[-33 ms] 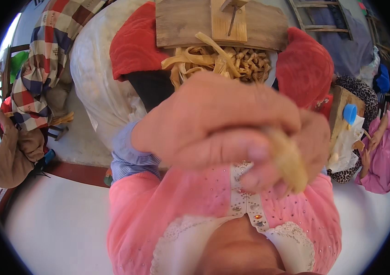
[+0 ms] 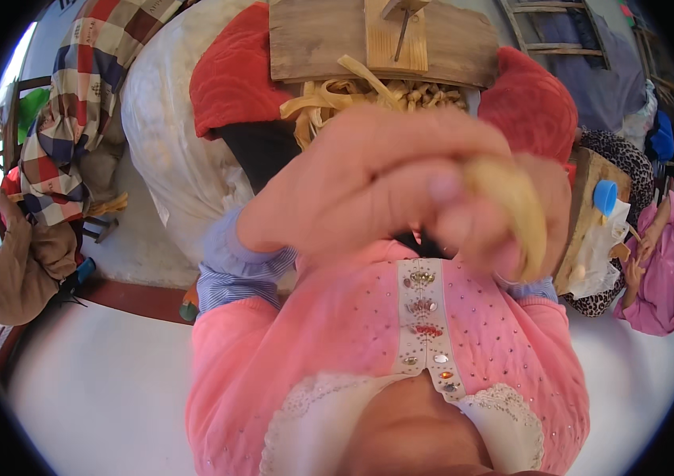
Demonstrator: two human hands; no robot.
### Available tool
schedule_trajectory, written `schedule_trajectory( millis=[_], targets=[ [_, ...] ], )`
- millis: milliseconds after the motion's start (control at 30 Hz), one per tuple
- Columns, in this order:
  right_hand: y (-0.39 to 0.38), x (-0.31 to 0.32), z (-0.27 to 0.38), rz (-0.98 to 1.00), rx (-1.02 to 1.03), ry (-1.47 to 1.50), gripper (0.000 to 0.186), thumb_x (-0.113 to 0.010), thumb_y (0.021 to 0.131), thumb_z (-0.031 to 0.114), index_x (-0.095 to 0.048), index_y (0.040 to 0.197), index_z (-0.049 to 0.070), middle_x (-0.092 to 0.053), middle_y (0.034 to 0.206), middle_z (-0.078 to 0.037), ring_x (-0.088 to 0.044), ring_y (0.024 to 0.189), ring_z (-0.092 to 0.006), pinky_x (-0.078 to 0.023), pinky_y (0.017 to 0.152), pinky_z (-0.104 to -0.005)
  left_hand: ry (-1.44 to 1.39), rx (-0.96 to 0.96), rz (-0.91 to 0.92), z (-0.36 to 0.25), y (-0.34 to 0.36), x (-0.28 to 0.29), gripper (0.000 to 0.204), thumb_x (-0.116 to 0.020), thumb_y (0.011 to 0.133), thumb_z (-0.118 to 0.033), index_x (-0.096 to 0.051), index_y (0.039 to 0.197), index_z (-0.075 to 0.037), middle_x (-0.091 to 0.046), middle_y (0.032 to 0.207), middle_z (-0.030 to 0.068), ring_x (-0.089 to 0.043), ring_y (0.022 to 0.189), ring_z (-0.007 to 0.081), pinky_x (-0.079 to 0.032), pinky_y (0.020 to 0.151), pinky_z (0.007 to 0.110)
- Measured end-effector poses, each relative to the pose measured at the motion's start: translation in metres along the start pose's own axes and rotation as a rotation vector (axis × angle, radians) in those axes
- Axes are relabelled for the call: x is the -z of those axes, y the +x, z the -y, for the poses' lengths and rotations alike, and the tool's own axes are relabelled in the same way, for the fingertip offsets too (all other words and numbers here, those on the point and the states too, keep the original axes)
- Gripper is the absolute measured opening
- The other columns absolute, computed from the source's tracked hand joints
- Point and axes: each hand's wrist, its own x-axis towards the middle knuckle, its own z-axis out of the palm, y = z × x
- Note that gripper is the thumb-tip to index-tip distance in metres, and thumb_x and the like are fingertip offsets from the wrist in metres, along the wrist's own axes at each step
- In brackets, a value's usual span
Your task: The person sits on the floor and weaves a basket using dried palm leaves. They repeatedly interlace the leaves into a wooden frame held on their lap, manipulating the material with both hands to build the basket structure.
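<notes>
Close in front of my chest, both hands are brought together and blurred by motion. My left hand (image 2: pixel 377 182) is closed, its thumb and fingers pinching a curved, yellowish-tan strip (image 2: pixel 529 210). Behind it, my right hand (image 2: pixel 553 186) is partly covered by the left; its fingers curl in around the same strip. The strip bends down along the outer side of the fingertips. Just beyond my hands lies a pile of similar flat tan strips (image 2: pixel 329 99), with short knotted tan pieces (image 2: pixel 432 97) to its right, partly hidden by my hands.
A wooden board (image 2: pixel 313 40) with a small upright block and a metal rod (image 2: pixel 402 36) spans my red-covered knees (image 2: pixel 234 71). A large white sack (image 2: pixel 170 119) stands at the left. On the right, a person in pink (image 2: pixel 658 262) sits by a board with a blue cup (image 2: pixel 605 197).
My hands have risen a little, away from my chest, uncovering more of the jewelled shirt front. The strip has moved up with them and shows a longer, curved length.
</notes>
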Motion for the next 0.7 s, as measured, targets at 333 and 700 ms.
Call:
schedule_trajectory(
  millis=[333, 700],
  targets=[
    [0.012, 0.069, -0.129, -0.513, 0.08, -1.213, 0.017, -0.061, 0.088, 0.022, -0.07, 0.1, 0.014, -0.068, 0.081, -0.006, -0.064, 0.069, -0.0227, -0.049, 0.058, -0.0308, -0.486, 0.608, -0.359, 0.128, -0.005, 0.002, 0.019, -0.056, 0.094, -0.016, -0.055, 0.112, -0.008, -0.041, 0.067, -0.0082, -0.029, 0.049, 0.0011, -0.022, 0.043, 0.018],
    [-0.028, 0.071, -0.155, -0.46, -0.555, 0.055, 0.024, -0.056, 0.095, 0.024, -0.068, 0.101, 0.004, -0.066, 0.085, -0.001, -0.06, 0.074, -0.0106, -0.047, 0.068, -0.0249, 1.026, 0.011, -0.258, 0.145, -0.038, 0.003, 0.027, -0.061, 0.084, -0.007, -0.06, 0.11, -0.004, -0.064, 0.094, 0.0114, -0.063, 0.079, 0.0307, -0.051, 0.067, 0.035]
  ],
)
